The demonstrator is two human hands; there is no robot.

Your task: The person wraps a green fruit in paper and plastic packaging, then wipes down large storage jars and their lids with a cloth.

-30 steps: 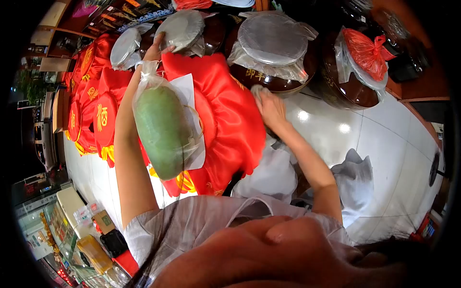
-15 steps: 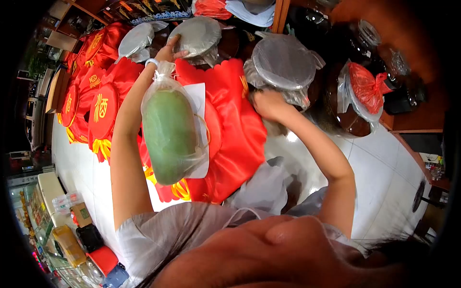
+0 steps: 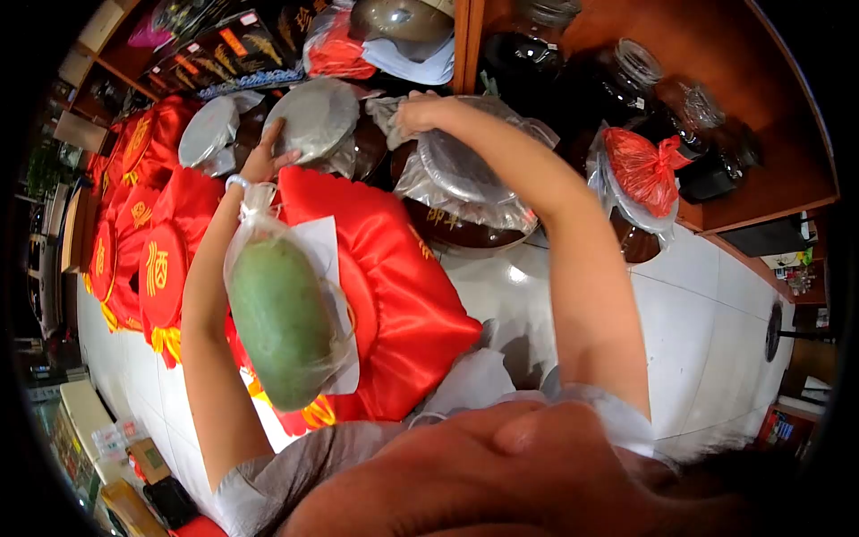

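Note:
My left hand [image 3: 266, 161] has its fingers spread against the edge of a plastic-wrapped grey jar lid [image 3: 315, 115]. Just below that wrist, a green melon [image 3: 279, 313] in a clear bag lies on a red satin jar cover [image 3: 394, 304], with a white sheet [image 3: 342, 358] partly under it. My right hand [image 3: 419, 115] is closed on a greyish cloth [image 3: 385, 121], beyond the wrapped lid of a large brown jar [image 3: 474, 234]. My right forearm passes over that lid [image 3: 456, 170] and hides part of it.
Red-covered jars [image 3: 164, 273] stand at the left. At the right is a jar topped with a red plastic bag [image 3: 642, 170], beside a wooden shelf [image 3: 743, 192] with dark glass jars [image 3: 635, 76]. Pale floor tiles [image 3: 689, 313] show below.
My right hand has moved from the near side of the large jar, up and over to its far left side, with the cloth. My left hand stays at the lid edge. The view has shifted.

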